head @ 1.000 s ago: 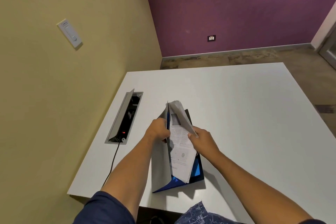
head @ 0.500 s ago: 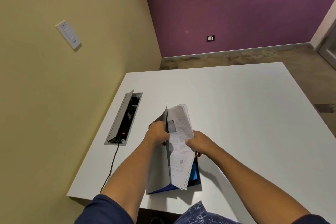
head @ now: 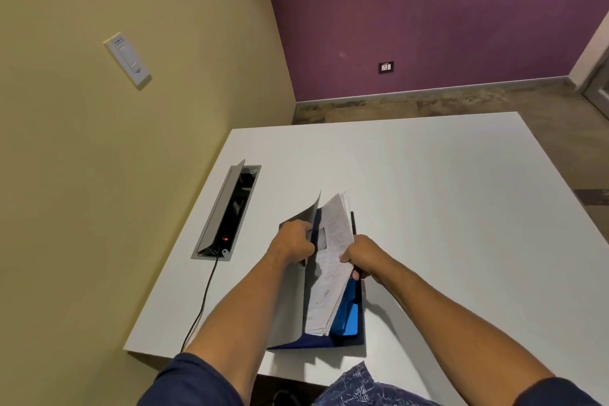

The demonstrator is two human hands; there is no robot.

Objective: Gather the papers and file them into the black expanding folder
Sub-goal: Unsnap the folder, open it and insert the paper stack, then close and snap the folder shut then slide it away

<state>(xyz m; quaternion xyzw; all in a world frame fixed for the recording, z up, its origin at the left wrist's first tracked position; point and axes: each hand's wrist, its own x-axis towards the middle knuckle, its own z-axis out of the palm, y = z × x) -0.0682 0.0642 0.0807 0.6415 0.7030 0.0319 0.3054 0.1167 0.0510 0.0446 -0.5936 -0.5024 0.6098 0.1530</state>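
The black expanding folder (head: 286, 310) lies open near the front edge of the white table (head: 428, 208), its grey flap lifted on the left and blue dividers showing at the lower right. A stack of printed papers (head: 331, 260) stands on edge inside it, leaning right. My left hand (head: 293, 242) grips the raised flap and holds it back. My right hand (head: 361, 257) is closed on the right edge of the paper stack, about halfway down its length. How far the papers reach into the pocket is hidden.
An open cable box (head: 227, 212) with a red light is set into the table at the left, and a black cord (head: 201, 303) runs from it over the front edge. The yellow wall stands close on the left.
The curled top sheet has straightened and the papers now form one squared stack, pushed further down and leaning right. The blue dividers show more. Both hands kept their holds.
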